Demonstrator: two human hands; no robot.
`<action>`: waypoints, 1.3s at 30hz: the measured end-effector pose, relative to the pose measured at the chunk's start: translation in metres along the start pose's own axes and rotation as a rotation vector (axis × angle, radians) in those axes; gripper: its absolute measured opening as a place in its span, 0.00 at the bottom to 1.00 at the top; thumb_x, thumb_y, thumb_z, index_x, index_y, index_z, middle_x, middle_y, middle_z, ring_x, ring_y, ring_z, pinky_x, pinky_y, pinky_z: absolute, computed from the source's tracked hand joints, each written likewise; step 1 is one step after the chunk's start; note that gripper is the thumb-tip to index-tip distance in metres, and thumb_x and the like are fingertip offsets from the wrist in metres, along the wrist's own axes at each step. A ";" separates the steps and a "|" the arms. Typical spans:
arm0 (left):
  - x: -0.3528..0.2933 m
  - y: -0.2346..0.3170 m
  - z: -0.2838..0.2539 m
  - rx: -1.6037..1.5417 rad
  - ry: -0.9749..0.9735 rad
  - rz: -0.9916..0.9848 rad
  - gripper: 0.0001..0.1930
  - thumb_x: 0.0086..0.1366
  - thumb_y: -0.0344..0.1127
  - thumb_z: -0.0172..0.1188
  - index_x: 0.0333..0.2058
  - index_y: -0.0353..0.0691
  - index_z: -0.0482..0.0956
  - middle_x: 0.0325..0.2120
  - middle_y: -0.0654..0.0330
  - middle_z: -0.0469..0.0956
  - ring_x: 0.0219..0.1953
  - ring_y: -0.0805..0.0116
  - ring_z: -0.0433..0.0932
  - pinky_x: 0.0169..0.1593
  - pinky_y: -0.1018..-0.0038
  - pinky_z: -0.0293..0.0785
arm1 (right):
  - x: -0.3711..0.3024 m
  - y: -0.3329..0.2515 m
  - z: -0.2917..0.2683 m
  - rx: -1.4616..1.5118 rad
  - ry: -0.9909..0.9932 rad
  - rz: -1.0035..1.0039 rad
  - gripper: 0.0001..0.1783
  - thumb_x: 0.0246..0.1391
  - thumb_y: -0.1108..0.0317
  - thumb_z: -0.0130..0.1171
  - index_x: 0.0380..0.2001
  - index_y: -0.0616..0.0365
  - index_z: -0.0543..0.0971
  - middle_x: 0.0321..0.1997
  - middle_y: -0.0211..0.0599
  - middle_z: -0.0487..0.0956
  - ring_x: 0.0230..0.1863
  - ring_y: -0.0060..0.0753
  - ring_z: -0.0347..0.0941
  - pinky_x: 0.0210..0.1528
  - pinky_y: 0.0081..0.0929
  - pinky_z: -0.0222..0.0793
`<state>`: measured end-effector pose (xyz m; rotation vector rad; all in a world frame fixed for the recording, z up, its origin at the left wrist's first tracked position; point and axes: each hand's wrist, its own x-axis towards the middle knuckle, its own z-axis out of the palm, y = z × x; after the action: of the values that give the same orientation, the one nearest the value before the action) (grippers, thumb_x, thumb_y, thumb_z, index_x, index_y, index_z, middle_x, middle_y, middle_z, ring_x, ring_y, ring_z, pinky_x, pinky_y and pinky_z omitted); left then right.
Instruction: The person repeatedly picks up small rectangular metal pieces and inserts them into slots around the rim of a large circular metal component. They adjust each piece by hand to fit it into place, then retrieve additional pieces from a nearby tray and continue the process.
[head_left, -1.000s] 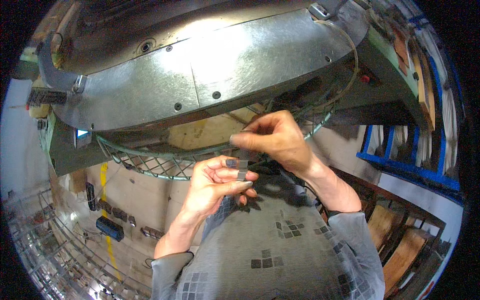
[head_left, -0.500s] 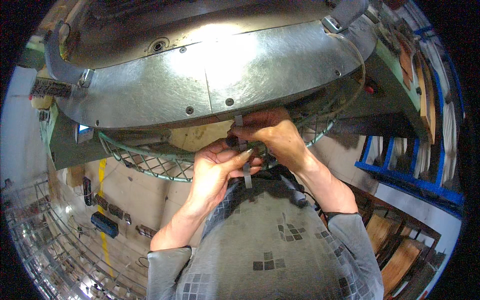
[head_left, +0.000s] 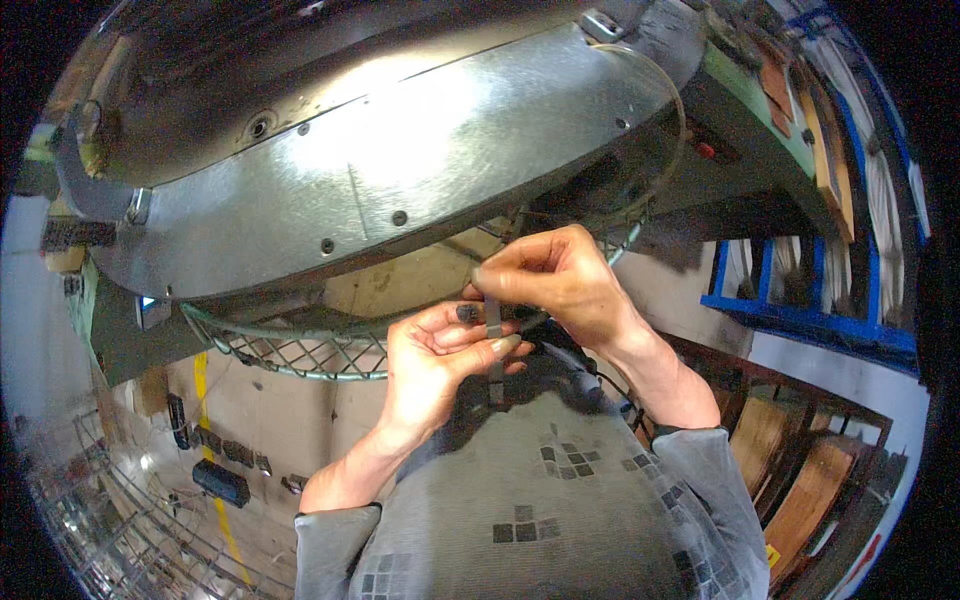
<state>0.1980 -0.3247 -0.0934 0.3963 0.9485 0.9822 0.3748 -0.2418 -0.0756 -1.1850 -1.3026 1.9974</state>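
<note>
In front of my body both hands are on a narrow grey strip (head_left: 493, 313), which runs roughly upright between them. My left hand (head_left: 430, 355) is closed, with its thumb laid over the strip and the fingers behind it. A small dark piece (head_left: 466, 313) shows at one of its fingertips; I cannot tell what it is. Above it, my right hand (head_left: 555, 275) pinches the strip's upper part between thumb and fingers. Below the left thumb the strip's lower end hangs against my grey patterned clothing (head_left: 520, 460).
Just beyond my hands curves a shiny metal plate (head_left: 250, 225) with several screw holes. Beneath it runs a green lattice guard (head_left: 290, 360). A blue rack (head_left: 810, 320) and wooden boards (head_left: 815, 500) stand at right. Wire shelving (head_left: 110, 500) is at lower left.
The metal plate has shifted left and tilted in view. My right hand has come away from the plate's edge, and more of the strip shows between my hands.
</note>
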 end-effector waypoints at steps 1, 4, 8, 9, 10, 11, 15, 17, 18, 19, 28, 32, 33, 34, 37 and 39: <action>0.000 -0.002 0.003 0.034 -0.012 0.038 0.12 0.59 0.17 0.64 0.43 0.28 0.79 0.37 0.48 0.84 0.37 0.55 0.86 0.42 0.62 0.87 | -0.008 0.002 0.000 0.058 0.015 -0.011 0.11 0.58 0.71 0.66 0.40 0.68 0.83 0.38 0.41 0.86 0.35 0.23 0.81 0.40 0.22 0.78; -0.003 -0.008 0.011 0.037 -0.040 0.022 0.12 0.59 0.16 0.64 0.43 0.28 0.79 0.37 0.48 0.84 0.37 0.56 0.86 0.42 0.62 0.87 | -0.023 0.009 -0.004 0.119 0.061 -0.022 0.09 0.55 0.74 0.69 0.39 0.66 0.84 0.39 0.40 0.86 0.36 0.24 0.82 0.38 0.22 0.79; -0.006 -0.014 0.022 0.019 -0.078 -0.039 0.13 0.60 0.16 0.63 0.45 0.29 0.78 0.39 0.48 0.84 0.39 0.55 0.86 0.43 0.62 0.87 | -0.039 0.020 -0.012 0.151 0.074 -0.061 0.09 0.56 0.74 0.68 0.39 0.66 0.84 0.39 0.40 0.86 0.36 0.23 0.81 0.35 0.21 0.79; -0.008 -0.015 0.024 0.009 -0.091 -0.059 0.14 0.61 0.16 0.62 0.46 0.29 0.78 0.40 0.48 0.84 0.39 0.55 0.86 0.43 0.62 0.87 | -0.042 0.022 -0.013 0.181 0.068 -0.071 0.08 0.56 0.74 0.68 0.39 0.66 0.84 0.39 0.40 0.86 0.36 0.23 0.81 0.35 0.21 0.78; -0.009 -0.016 0.025 -0.001 -0.104 -0.080 0.15 0.62 0.16 0.62 0.47 0.29 0.77 0.40 0.48 0.84 0.40 0.55 0.86 0.43 0.62 0.87 | -0.044 0.025 -0.015 0.187 0.071 -0.077 0.08 0.56 0.74 0.68 0.39 0.66 0.84 0.39 0.40 0.86 0.35 0.23 0.81 0.34 0.20 0.78; -0.010 -0.018 0.027 0.001 -0.108 -0.088 0.15 0.62 0.16 0.62 0.48 0.29 0.77 0.41 0.48 0.84 0.40 0.54 0.86 0.44 0.61 0.87 | -0.047 0.027 -0.016 0.192 0.073 -0.082 0.08 0.57 0.74 0.68 0.39 0.66 0.84 0.39 0.40 0.86 0.35 0.23 0.81 0.34 0.20 0.78; -0.013 -0.025 0.033 0.015 -0.118 -0.103 0.17 0.62 0.16 0.62 0.50 0.30 0.76 0.41 0.47 0.83 0.40 0.53 0.86 0.43 0.60 0.87 | -0.056 0.035 -0.019 0.220 0.073 -0.082 0.08 0.57 0.73 0.68 0.39 0.65 0.84 0.39 0.39 0.86 0.36 0.22 0.81 0.35 0.20 0.78; -0.015 -0.029 0.035 0.000 -0.113 -0.106 0.16 0.61 0.17 0.63 0.48 0.32 0.76 0.41 0.47 0.83 0.39 0.52 0.86 0.42 0.59 0.88 | -0.060 0.037 -0.020 0.197 0.088 -0.099 0.08 0.57 0.73 0.68 0.39 0.65 0.84 0.39 0.39 0.86 0.36 0.22 0.81 0.37 0.21 0.78; -0.016 -0.031 0.036 -0.020 -0.106 -0.111 0.15 0.61 0.18 0.63 0.47 0.34 0.76 0.40 0.47 0.84 0.38 0.51 0.86 0.41 0.59 0.88 | -0.062 0.038 -0.021 0.183 0.096 -0.107 0.09 0.56 0.73 0.68 0.39 0.65 0.84 0.39 0.39 0.86 0.36 0.22 0.81 0.38 0.21 0.78; -0.016 -0.032 0.037 -0.040 -0.100 -0.115 0.14 0.60 0.19 0.64 0.45 0.36 0.76 0.40 0.47 0.84 0.37 0.50 0.86 0.40 0.58 0.88 | -0.064 0.038 -0.021 0.182 0.094 -0.104 0.09 0.56 0.73 0.68 0.39 0.65 0.84 0.39 0.38 0.86 0.36 0.21 0.81 0.38 0.21 0.77; -0.020 -0.043 0.044 0.011 -0.186 -0.083 0.12 0.63 0.20 0.61 0.46 0.30 0.76 0.40 0.44 0.84 0.30 0.59 0.85 0.29 0.69 0.84 | -0.076 0.040 -0.037 0.123 0.130 -0.161 0.08 0.56 0.71 0.69 0.36 0.64 0.84 0.31 0.28 0.83 0.32 0.15 0.77 0.34 0.17 0.74; -0.018 -0.050 0.045 -0.015 -0.169 -0.051 0.11 0.63 0.20 0.62 0.45 0.31 0.77 0.39 0.43 0.84 0.30 0.60 0.85 0.28 0.69 0.82 | -0.081 0.047 -0.037 0.240 0.095 -0.183 0.10 0.53 0.73 0.71 0.37 0.65 0.82 0.34 0.31 0.83 0.33 0.16 0.78 0.35 0.17 0.75; -0.018 -0.052 0.046 -0.021 -0.167 -0.050 0.11 0.63 0.21 0.62 0.45 0.31 0.77 0.39 0.43 0.84 0.30 0.59 0.85 0.28 0.69 0.82 | -0.082 0.048 -0.038 0.238 0.113 -0.186 0.10 0.53 0.73 0.71 0.37 0.65 0.82 0.33 0.31 0.83 0.33 0.16 0.78 0.35 0.17 0.75; -0.018 -0.053 0.046 -0.027 -0.165 -0.046 0.11 0.63 0.21 0.62 0.44 0.32 0.77 0.39 0.43 0.84 0.30 0.59 0.85 0.28 0.69 0.82 | -0.083 0.049 -0.039 0.237 0.133 -0.187 0.10 0.53 0.73 0.71 0.37 0.65 0.82 0.33 0.30 0.83 0.33 0.16 0.78 0.35 0.17 0.76; -0.017 -0.057 0.048 -0.029 -0.168 -0.046 0.11 0.63 0.21 0.63 0.45 0.33 0.77 0.40 0.43 0.84 0.30 0.58 0.85 0.28 0.68 0.82 | -0.087 0.049 -0.044 0.251 0.121 -0.159 0.10 0.53 0.76 0.70 0.38 0.64 0.82 0.36 0.31 0.84 0.36 0.18 0.79 0.41 0.17 0.76; -0.016 -0.059 0.050 -0.052 -0.171 -0.044 0.11 0.63 0.21 0.63 0.45 0.33 0.77 0.40 0.43 0.84 0.30 0.57 0.85 0.28 0.68 0.82 | -0.089 0.050 -0.045 0.244 0.152 -0.192 0.09 0.53 0.75 0.71 0.37 0.63 0.83 0.36 0.31 0.85 0.35 0.16 0.79 0.40 0.16 0.76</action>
<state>0.2670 -0.3636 -0.0973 0.4074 0.7728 0.9163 0.4625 -0.3088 -0.0924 -1.0327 -1.0239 1.8289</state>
